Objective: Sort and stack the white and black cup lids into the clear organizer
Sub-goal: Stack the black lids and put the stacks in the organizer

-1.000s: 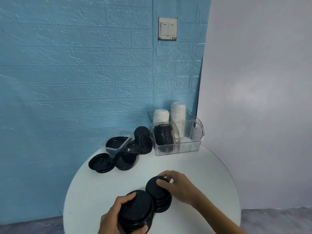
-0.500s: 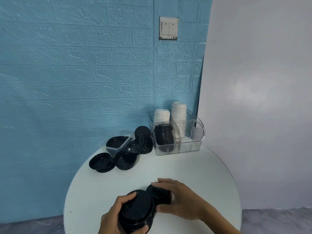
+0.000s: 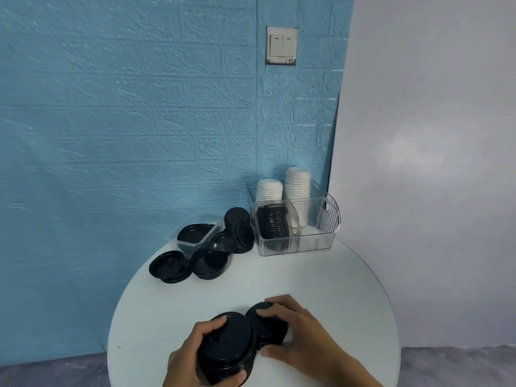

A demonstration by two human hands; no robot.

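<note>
On the round white table point(image 3: 321, 275), the left hand point(image 3: 185, 361) is curled around a stack of black lids point(image 3: 227, 347), and the right hand point(image 3: 296, 331) grips a second, smaller stack of black lids point(image 3: 264, 329) just beside it. At the back stands the clear organizer point(image 3: 315, 233) with white lids point(image 3: 297, 188) and black ones inside. More loose black lids point(image 3: 209, 262) lie to its left.

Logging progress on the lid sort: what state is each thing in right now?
Left hand: grips a black lid stack.
Right hand: holds a smaller black stack.
Clear organizer: holds white stacks and a black stack.
Loose black lids: unsorted.
</note>
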